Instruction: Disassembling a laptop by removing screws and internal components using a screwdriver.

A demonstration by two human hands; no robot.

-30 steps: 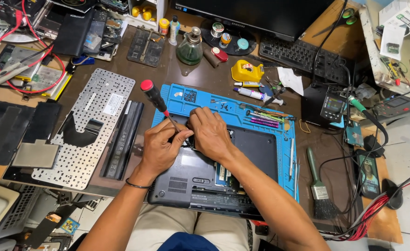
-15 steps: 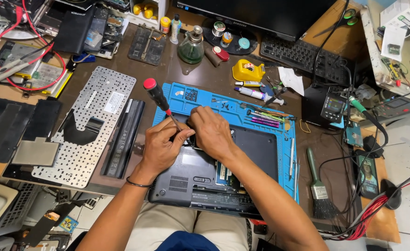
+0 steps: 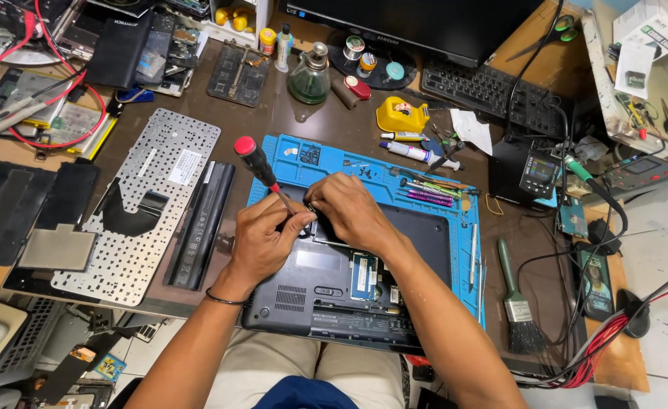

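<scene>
An opened laptop is seen lying underside up on a blue mat, at the near edge of the worktop in front of the person. A screwdriver with a red and black handle is held in the left hand; the grip is closed round the lower shaft, the handle is tilted up and to the left, and the tip is set down at the laptop's far left part. The right hand is laid just beside it, touching the left hand, with its fingers curled down onto the same spot. Whether anything is pinched in that grip cannot be told, as the fingertips are hidden.

Just left of the mat, a long black battery is placed, and beside it a detached keyboard is turned face down. On the mat's far right, a row of coloured tools is laid out. A yellow tape measure and a green glass bottle are set farther back, near the foot of a monitor. A brush with a green handle is laid to the right of the mat, with a phone near it. Red cable is looped at the far left of the worktop.
</scene>
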